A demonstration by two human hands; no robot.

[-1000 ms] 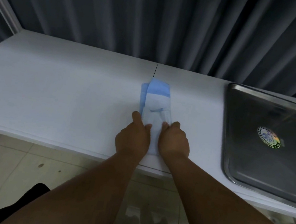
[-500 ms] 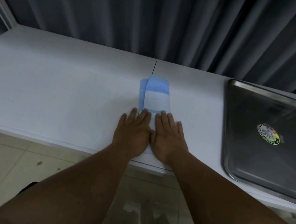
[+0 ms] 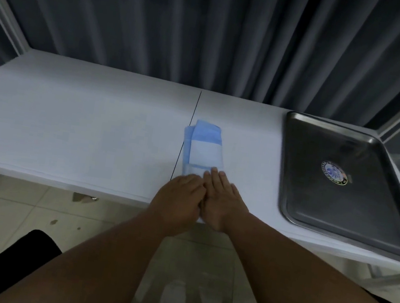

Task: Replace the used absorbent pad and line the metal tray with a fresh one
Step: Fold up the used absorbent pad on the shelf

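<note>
Left hand (image 3: 178,195) has curled up since a moment ago, right hand (image 3: 220,196) flat, both together on the folded pad (image 3: 204,149) (mid-table (image 3: 67,125)). Tray (image 3: 289,191) bare, so unfolding's probably next.

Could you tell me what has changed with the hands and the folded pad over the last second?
The left hand, flat half a second ago, has curled its fingers at the near end of the folded blue-and-white absorbent pad; the right hand stays flat on it. A second ago both were curled. The pad and the bare rectangular metal tray have not moved.
</note>
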